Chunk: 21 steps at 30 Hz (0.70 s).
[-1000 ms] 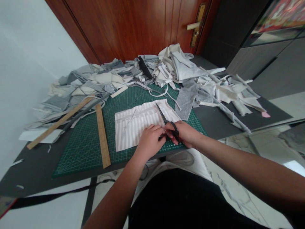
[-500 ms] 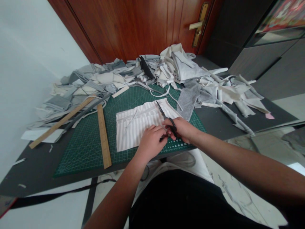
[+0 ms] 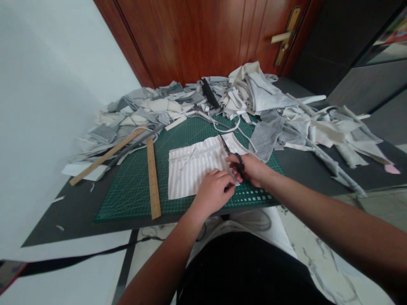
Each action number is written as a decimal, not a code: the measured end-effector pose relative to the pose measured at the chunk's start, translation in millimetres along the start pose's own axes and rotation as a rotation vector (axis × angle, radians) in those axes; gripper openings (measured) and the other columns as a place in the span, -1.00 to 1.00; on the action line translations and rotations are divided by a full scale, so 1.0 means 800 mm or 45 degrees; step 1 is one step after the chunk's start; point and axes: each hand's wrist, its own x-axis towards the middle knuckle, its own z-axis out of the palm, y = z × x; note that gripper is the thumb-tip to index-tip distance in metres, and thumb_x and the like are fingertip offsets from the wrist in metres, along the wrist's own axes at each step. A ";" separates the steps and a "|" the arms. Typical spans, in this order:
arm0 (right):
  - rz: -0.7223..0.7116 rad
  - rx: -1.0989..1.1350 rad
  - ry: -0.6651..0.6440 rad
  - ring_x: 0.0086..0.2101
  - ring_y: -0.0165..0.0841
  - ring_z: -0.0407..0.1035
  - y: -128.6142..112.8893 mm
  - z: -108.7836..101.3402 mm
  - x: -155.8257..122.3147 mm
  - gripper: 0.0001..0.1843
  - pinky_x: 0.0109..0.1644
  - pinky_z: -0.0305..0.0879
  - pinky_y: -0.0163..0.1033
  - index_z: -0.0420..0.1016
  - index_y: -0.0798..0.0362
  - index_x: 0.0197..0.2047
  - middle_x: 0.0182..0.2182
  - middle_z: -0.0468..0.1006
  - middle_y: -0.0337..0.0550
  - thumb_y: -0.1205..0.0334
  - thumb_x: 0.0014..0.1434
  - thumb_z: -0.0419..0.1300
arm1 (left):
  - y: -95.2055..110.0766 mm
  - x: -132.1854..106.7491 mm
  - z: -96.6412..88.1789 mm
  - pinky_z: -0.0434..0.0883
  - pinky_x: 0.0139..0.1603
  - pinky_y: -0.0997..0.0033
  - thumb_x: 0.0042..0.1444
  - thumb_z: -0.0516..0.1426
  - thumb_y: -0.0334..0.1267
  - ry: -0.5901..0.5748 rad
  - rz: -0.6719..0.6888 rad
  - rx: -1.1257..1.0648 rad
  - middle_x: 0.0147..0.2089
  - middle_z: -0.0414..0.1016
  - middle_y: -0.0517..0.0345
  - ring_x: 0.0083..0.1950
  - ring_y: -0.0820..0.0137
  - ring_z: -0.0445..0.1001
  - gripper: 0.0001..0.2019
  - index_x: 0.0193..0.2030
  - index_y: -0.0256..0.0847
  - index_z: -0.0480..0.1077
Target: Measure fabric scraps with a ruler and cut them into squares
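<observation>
A piece of white and grey striped cloth (image 3: 187,173) lies on the green cutting mat (image 3: 127,190). My right hand (image 3: 252,169) is closed round the black handles of a pair of scissors (image 3: 226,146). Their dark blades point away from me over the right part of the cloth and look nearly closed. My left hand (image 3: 214,190) rests on the lower right of the cloth, its fingers curled and its thumb and forefinger pinching near the edge. What lies inside that pinch is mostly hidden.
Two wooden rulers lie to the left, one ruler (image 3: 153,180) on the mat and another ruler (image 3: 108,156) across scraps. Heaped fabric scraps (image 3: 159,106) line the back of the dark table (image 3: 79,212). More scraps (image 3: 337,131) spread to the right. A wooden door (image 3: 197,38) stands behind.
The whole view has shifted, so the table and cloth appear farther right. My hands stay close together by the cloth's right side, with a slightly wider gap between my fingers. The scissors remain in my right hand.
</observation>
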 end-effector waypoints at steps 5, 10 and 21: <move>-0.021 -0.014 -0.008 -0.76 -0.50 0.18 -0.005 -0.003 0.009 -0.74 -0.72 0.06 -0.39 0.40 0.13 -0.47 -0.70 0.37 -0.26 0.17 0.18 0.23 | 0.002 0.000 -0.002 0.36 -0.01 0.21 0.22 0.22 -0.38 -0.016 -0.016 -0.008 -0.16 0.60 0.18 -0.07 0.24 0.47 -0.95 -0.24 -0.15 0.50; -0.037 -0.058 -0.015 -0.75 -0.50 0.20 -0.010 -0.003 0.011 -0.77 -0.70 0.10 -0.41 0.38 0.12 -0.51 -0.71 0.38 -0.25 0.27 0.13 0.26 | 0.000 0.000 -0.002 0.37 0.02 0.20 0.23 0.21 -0.36 -0.031 -0.030 -0.023 -0.16 0.60 0.17 -0.06 0.23 0.47 -0.95 -0.23 -0.14 0.50; -0.026 -0.097 0.009 -0.73 -0.50 0.25 -0.014 -0.001 0.009 -0.68 -0.67 0.15 -0.42 0.33 0.09 -0.60 -0.72 0.39 -0.24 0.37 0.14 0.27 | -0.001 0.001 -0.001 0.36 0.04 0.22 0.21 0.22 -0.39 -0.023 -0.020 -0.040 -0.17 0.59 0.18 -0.07 0.26 0.46 -0.94 -0.25 -0.15 0.50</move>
